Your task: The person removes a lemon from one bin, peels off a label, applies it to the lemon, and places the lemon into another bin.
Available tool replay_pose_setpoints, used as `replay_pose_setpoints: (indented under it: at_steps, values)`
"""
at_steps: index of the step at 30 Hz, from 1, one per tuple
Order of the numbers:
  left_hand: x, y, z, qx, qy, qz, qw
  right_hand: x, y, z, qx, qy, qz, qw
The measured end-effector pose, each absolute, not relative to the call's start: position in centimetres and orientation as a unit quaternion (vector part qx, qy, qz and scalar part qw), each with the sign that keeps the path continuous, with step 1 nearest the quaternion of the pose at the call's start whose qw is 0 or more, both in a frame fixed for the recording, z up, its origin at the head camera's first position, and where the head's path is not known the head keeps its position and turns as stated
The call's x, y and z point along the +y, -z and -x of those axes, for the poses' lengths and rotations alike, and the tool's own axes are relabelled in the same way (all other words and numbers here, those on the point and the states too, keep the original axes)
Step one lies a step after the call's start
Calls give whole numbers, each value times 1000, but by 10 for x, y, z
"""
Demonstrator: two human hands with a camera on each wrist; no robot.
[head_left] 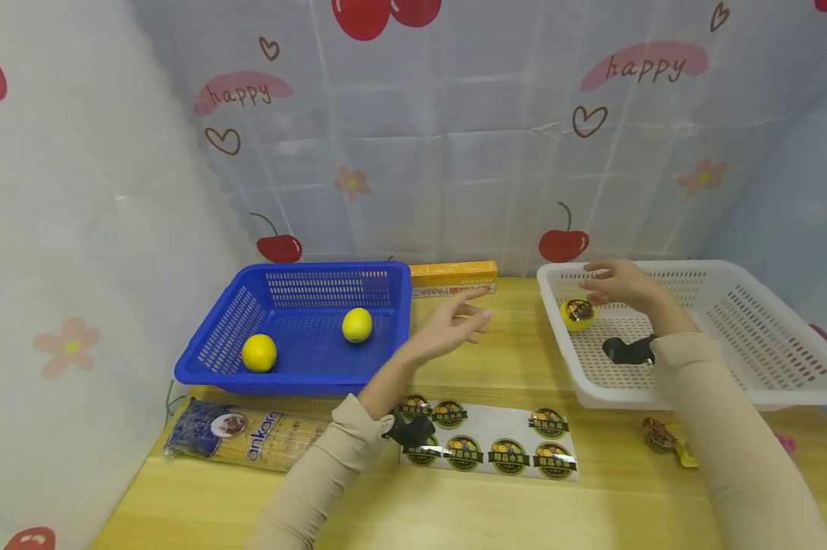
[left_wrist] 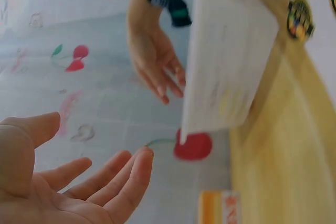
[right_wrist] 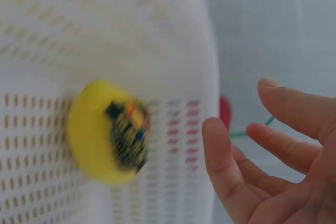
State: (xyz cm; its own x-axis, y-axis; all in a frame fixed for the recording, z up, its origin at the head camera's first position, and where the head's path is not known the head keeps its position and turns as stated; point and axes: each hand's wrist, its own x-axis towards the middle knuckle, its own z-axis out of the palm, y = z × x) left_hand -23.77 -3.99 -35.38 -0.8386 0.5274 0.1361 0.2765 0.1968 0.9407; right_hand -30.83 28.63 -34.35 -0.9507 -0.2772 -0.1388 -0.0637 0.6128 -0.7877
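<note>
My right hand [head_left: 622, 284] hovers over the left end of the white basket [head_left: 667, 401], fingers spread and holding nothing. Below its fingertips a yellow lemon-like fruit [head_left: 578, 315] with a dark round sticker [right_wrist: 128, 137] lies in that basket. Between the two baskets my left hand [head_left: 452, 327] is raised above the table, its fingers extended and loose with nothing in them. The blue basket [head_left: 296, 380] to its left contains two plain yellow fruits, one [head_left: 356, 325] at the right and another [head_left: 259, 353] at the front left. Under the left wrist lies a sheet of round fruit stickers [head_left: 489, 416].
A bag of ankara pasta [head_left: 248, 434] lies in front of the blue basket. Against the back curtain rests an orange pasta box [head_left: 454, 276]. Small wrapped items [head_left: 659, 435] sit before the white basket, partly behind the right sleeve.
</note>
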Motion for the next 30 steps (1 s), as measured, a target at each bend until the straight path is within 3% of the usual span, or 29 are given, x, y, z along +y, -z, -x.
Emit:
replay_pose_setpoints:
  at_steps: [8,15,30]
  values:
    - [-118,320,250,814,-536,-218,50,234,317,295,881,442,155,68]
    - [-165,301,262,844,-503,-186,25,186,307,293,852,481,194,68]
    - [-224,317,305,868,-482,-90,80,88,337,306,788,558,230,124]
